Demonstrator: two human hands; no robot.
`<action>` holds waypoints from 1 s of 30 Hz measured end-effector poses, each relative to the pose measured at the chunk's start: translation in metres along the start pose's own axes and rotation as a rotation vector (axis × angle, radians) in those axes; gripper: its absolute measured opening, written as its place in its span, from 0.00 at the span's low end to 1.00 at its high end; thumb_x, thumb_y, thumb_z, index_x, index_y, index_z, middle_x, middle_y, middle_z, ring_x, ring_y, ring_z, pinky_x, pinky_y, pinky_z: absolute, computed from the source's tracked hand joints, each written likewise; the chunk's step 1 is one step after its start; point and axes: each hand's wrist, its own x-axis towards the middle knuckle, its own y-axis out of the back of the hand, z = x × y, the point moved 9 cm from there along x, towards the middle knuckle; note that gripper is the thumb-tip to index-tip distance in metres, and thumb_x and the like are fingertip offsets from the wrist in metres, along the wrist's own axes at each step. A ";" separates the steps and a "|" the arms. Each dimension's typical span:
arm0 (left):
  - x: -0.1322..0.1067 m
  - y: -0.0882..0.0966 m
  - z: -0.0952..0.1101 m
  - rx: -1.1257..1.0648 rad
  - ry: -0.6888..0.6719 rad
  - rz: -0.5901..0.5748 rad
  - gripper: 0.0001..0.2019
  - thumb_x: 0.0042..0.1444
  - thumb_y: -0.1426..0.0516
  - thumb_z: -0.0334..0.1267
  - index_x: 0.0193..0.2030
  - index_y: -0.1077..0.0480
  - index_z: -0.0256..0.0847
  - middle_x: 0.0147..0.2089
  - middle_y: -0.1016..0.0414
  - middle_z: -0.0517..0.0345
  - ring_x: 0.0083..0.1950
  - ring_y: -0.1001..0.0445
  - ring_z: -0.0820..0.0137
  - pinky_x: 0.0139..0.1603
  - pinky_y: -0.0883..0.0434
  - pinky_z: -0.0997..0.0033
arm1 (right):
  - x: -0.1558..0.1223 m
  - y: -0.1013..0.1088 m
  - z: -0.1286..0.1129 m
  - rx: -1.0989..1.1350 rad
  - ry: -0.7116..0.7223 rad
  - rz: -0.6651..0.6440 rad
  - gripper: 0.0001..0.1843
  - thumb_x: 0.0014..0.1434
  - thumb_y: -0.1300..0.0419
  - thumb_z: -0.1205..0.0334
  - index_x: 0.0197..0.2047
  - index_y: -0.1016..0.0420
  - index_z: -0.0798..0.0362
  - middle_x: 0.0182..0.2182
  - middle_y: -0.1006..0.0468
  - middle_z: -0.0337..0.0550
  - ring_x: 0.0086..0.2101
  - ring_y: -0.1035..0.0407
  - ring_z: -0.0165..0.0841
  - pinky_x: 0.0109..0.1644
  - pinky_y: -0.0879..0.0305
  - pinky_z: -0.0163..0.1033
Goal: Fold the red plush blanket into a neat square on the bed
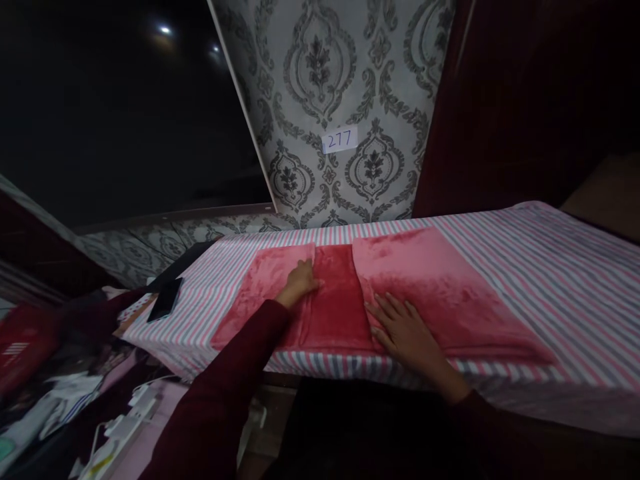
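A pink-red plush blanket [341,293] lies spread with its left and right sides folded inward, leaving a darker red strip between the two folded edges. My left hand [301,280] is at the inner edge of the left fold, its fingers curled on the fabric there. On the right fold, near its inner edge, my right hand [404,328] rests flat with the fingers spread. Both arms are in dark maroon sleeves.
Under the blanket is a striped cloth [540,267] covering the table. A dark phone [166,299] lies at its left end. Behind are a large television [130,107] and a wall paper label [341,139]. A white power strip [123,427] and clothes sit lower left.
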 end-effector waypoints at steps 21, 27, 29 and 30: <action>0.021 -0.002 0.074 -0.363 -0.150 0.003 0.20 0.46 0.34 0.30 0.49 0.23 0.38 0.53 0.19 0.45 0.55 0.21 0.53 0.54 0.26 0.65 | 0.002 0.001 0.000 0.013 -0.012 0.026 0.27 0.73 0.52 0.51 0.71 0.30 0.44 0.70 0.33 0.49 0.69 0.42 0.49 0.69 0.43 0.64; 0.017 0.000 0.062 -0.383 -0.197 -0.038 0.16 0.60 0.38 0.40 0.53 0.23 0.38 0.53 0.18 0.46 0.54 0.20 0.56 0.55 0.24 0.64 | 0.002 0.004 -0.001 0.018 -0.025 -0.026 0.28 0.73 0.50 0.51 0.72 0.32 0.42 0.71 0.34 0.47 0.70 0.44 0.49 0.70 0.44 0.64; 0.018 0.018 0.044 -0.382 -0.201 -0.018 0.15 0.62 0.40 0.39 0.54 0.23 0.37 0.56 0.19 0.46 0.58 0.21 0.56 0.59 0.26 0.65 | 0.002 0.004 -0.001 0.022 -0.039 -0.038 0.28 0.73 0.51 0.51 0.72 0.32 0.43 0.71 0.35 0.47 0.71 0.45 0.50 0.70 0.45 0.64; 0.017 0.028 0.032 -0.372 -0.195 0.004 0.16 0.62 0.40 0.38 0.54 0.23 0.37 0.59 0.20 0.45 0.62 0.23 0.56 0.63 0.28 0.64 | 0.001 0.003 0.000 0.025 -0.044 -0.044 0.28 0.73 0.51 0.51 0.73 0.33 0.43 0.72 0.36 0.47 0.71 0.45 0.50 0.71 0.45 0.64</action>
